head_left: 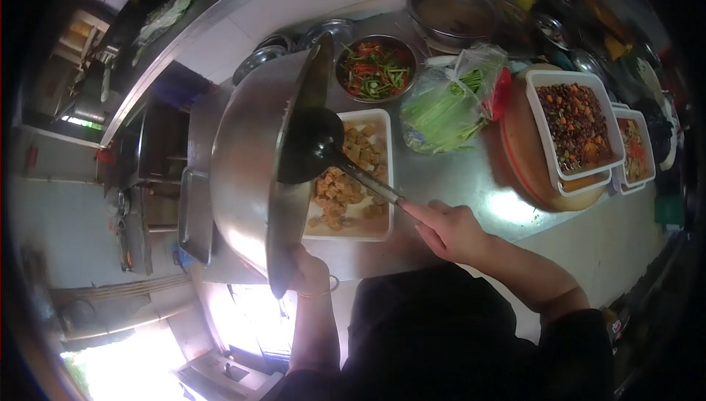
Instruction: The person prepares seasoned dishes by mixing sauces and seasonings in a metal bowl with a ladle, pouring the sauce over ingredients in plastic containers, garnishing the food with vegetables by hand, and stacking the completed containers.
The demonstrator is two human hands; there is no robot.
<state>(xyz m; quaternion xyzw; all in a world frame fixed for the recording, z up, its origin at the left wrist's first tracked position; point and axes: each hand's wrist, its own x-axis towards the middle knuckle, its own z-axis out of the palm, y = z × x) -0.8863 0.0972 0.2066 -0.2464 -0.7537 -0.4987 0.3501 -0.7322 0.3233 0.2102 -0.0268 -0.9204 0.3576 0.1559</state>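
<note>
My left hand (312, 271) grips the lower rim of a large metal basin (246, 151), which is tipped steeply on its side. My right hand (454, 233) is closed around the handle of a dark ladle (316, 140), whose bowl is at the basin's mouth. Below the ladle lies a white tray (390, 180) with brown cubes of food (342, 194) that look like tofu. The basin covers the tray's left side, and its inside is mostly hidden from me.
Behind stand a bowl of green and red cut vegetables (375, 66), a plastic bag of green stalks (448, 107) and a metal bowl (452, 15). At right, a white tray of dark beans (577, 125) rests over a round wooden board (515, 151). An oblong metal tray (195, 217) is at left.
</note>
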